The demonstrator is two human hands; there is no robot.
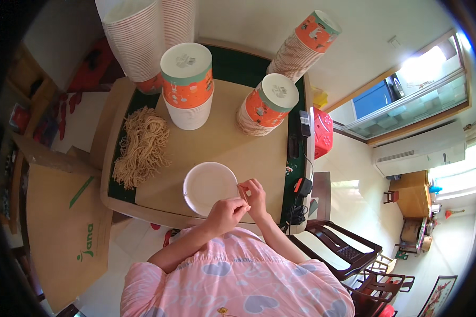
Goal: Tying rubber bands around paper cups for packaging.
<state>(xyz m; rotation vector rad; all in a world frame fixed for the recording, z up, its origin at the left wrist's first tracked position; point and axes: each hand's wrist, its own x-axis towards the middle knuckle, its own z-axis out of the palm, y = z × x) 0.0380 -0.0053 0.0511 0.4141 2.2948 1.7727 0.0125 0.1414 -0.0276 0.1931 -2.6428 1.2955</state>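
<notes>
A white paper tub (210,186) stands upright at the near edge of the table, its open mouth facing up. A small dark spot shows on the left of its rim. My right hand (255,199) is closed in a pinch at the tub's right rim, with what looks like a thin strand of cord at the fingertips. Closed and touching or almost touching it, my left hand (226,215) is in front of the tub; what its fingers hold is hidden. A loose bundle of beige cords (143,145) lies at the left of the table.
Upside-down stacks of orange-and-green paper tubs (188,87) stand behind, with more at right (267,105) and far right (307,45). Tall white stacks (135,39) rise back left. A cardboard box (63,232) stands left; cables (297,211) and a dark chair (336,245) are right.
</notes>
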